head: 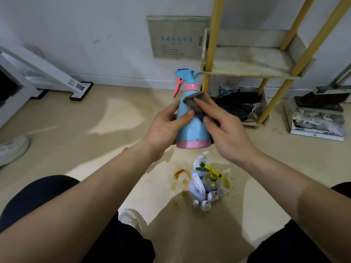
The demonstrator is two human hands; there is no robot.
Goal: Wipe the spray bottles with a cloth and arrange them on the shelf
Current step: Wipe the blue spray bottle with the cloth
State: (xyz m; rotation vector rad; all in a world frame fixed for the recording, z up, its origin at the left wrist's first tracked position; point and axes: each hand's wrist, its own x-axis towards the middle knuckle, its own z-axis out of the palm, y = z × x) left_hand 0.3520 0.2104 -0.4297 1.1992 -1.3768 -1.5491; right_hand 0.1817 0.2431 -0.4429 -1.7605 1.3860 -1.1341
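Note:
A blue spray bottle (191,128) with a pink base, pink collar and pink trigger is held upright above the floor. My left hand (167,128) grips its body from the left, thumb across the front. My right hand (224,130) presses a grey cloth (195,100) against the bottle's upper right side, fingers wrapped over the cloth. Below on the floor stands a cluster of several spray bottles (207,185), one with a yellow-green trigger. The yellow-framed shelf (250,73) stands behind on the right, its middle board dusty and bare.
Dark clothes and clutter (237,105) fill the shelf's bottom level. A dustpan and broom (319,114) sit at the right. Brown stains (180,173) mark the floor by the bottles. A white stand (57,76) leans at the left, and a shoe (13,149) at the far left.

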